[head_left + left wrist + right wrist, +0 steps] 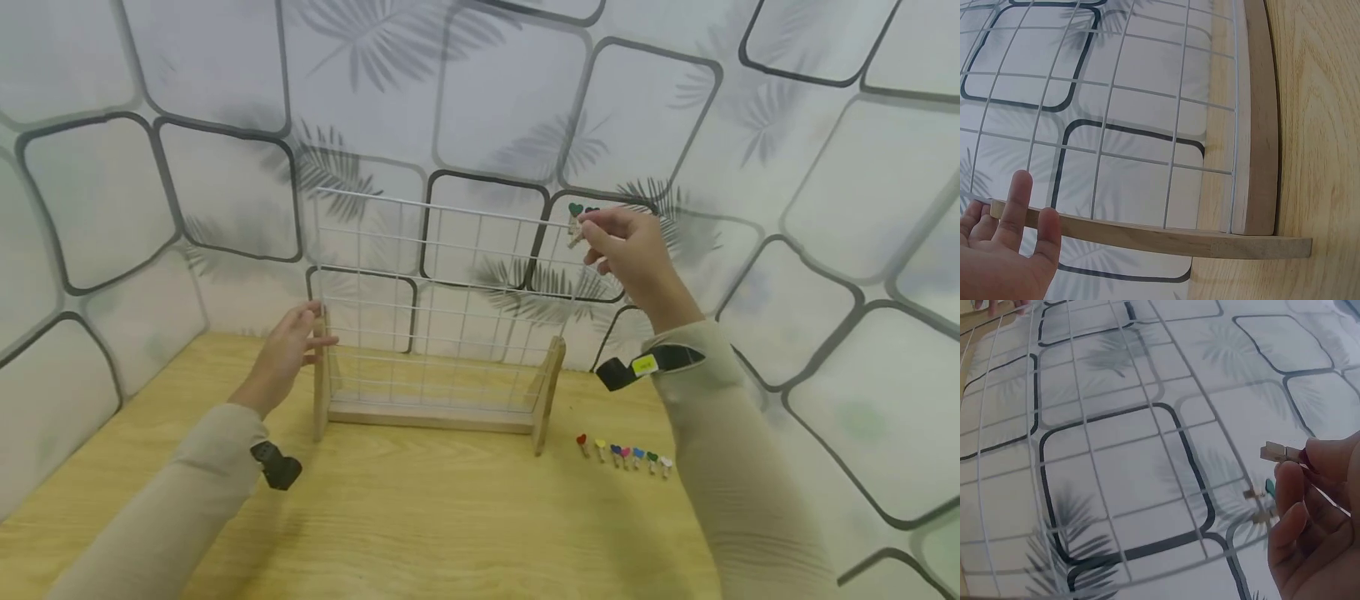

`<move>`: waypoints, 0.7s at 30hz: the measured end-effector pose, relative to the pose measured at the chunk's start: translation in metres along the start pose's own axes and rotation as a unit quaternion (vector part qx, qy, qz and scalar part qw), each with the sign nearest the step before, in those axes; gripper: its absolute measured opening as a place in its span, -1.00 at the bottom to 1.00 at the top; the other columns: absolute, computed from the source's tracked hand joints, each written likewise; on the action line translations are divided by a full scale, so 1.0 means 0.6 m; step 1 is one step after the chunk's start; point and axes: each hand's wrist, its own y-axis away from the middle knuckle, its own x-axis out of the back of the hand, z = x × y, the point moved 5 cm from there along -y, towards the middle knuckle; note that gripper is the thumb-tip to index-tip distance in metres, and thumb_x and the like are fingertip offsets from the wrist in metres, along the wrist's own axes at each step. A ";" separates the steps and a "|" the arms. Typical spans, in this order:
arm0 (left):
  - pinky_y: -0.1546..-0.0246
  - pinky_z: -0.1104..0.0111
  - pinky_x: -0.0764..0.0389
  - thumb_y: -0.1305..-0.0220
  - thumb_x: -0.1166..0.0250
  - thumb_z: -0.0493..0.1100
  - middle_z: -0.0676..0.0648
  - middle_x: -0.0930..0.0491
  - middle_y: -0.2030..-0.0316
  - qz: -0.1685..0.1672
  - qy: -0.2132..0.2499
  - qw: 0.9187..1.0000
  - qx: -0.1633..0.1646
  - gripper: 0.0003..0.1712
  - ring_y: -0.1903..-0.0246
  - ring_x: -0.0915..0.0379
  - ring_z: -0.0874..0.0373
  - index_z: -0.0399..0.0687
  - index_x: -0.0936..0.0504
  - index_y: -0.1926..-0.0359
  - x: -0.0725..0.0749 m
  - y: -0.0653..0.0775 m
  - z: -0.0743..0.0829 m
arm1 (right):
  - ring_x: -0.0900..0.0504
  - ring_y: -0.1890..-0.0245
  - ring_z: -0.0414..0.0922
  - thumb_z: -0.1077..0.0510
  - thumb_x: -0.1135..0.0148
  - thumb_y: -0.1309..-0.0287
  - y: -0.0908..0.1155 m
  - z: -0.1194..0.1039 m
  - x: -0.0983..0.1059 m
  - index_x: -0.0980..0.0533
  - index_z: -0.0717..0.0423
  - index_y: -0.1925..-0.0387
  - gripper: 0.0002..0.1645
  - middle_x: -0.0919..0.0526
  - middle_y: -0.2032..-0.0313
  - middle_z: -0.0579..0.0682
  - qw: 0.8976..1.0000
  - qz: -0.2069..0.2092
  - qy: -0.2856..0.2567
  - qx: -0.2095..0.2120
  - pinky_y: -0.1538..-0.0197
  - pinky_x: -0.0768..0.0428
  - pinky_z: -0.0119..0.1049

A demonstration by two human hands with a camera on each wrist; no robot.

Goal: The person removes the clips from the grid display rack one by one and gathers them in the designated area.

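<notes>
My right hand (622, 246) pinches a small wooden clothespin (1280, 452) with a dark red piece on it, between thumb and fingertips. It is close to the top right corner of a white wire grid rack (450, 417) on a wooden stand. A clothespin with a green heart (575, 209) sits at that corner, partly behind the fingers in the right wrist view. At the rack's left side my left hand (281, 354) pinches the upper end of the wooden upright (1147, 234) with thumb and index finger, its other fingers extended past the wood.
On the table (420, 517), right of the rack, lies a row of several small clothespins with colored hearts, a red one (582, 440) and a white one (667, 467) at its ends. A patterned wall covering (502, 108) stands close behind and to both sides.
</notes>
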 end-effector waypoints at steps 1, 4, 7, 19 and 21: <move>-0.13 0.04 -0.32 -0.56 0.40 0.16 -0.26 0.13 -0.48 0.000 0.000 1.000 0.002 -0.26 -0.18 -0.34 -0.05 -0.21 0.15 -0.52 0.000 0.001 0.000 | -0.58 0.46 -0.20 0.07 -0.18 -0.34 0.007 0.011 0.005 -0.53 0.34 -0.03 -0.59 -0.65 0.22 -0.02 1.000 -0.006 0.008 -0.008 0.46 -0.53 -0.40; -0.13 0.02 -0.32 -0.55 0.39 0.17 -0.26 0.12 -0.48 0.001 0.002 1.000 0.002 -0.26 -0.16 -0.36 0.00 -0.21 0.15 -0.51 0.001 0.002 0.000 | -0.59 0.43 -0.20 0.04 -0.15 -0.36 0.028 0.047 0.023 -0.52 0.31 -0.05 -0.57 -0.63 0.22 -0.05 0.999 -0.018 0.033 -0.025 0.42 -0.56 -0.39; -0.14 0.01 -0.32 -0.55 0.40 0.17 -0.26 0.13 -0.48 0.000 0.000 1.000 -0.001 -0.26 -0.18 -0.34 -0.06 -0.21 0.15 -0.51 0.000 0.003 0.003 | -0.59 0.41 -0.19 0.04 -0.13 -0.38 0.051 0.090 0.042 -0.49 0.31 -0.08 -0.57 -0.63 0.25 -0.11 0.998 -0.027 0.035 -0.045 0.39 -0.58 -0.38; -0.14 0.01 -0.35 -0.56 0.42 0.15 -0.26 0.14 -0.49 -0.005 -0.001 1.000 -0.002 -0.27 -0.23 -0.28 -0.19 -0.20 0.16 -0.52 0.003 -0.004 -0.002 | -0.58 0.41 -0.27 0.03 -0.11 -0.40 0.170 0.307 0.113 -0.47 0.21 -0.03 -0.64 -0.61 0.24 -0.17 0.985 -0.019 0.003 -0.170 0.37 -0.58 -0.35; -0.15 0.00 -0.33 -0.56 0.42 0.15 -0.26 0.14 -0.49 -0.006 0.002 1.000 -0.001 -0.27 -0.22 -0.29 -0.17 -0.20 0.17 -0.52 0.001 -0.004 -0.004 | -0.58 0.40 -0.28 0.00 -0.10 -0.40 0.195 0.340 0.126 -0.42 0.33 -0.12 -0.51 -0.61 0.21 -0.13 0.981 -0.009 0.021 -0.191 0.36 -0.58 -0.35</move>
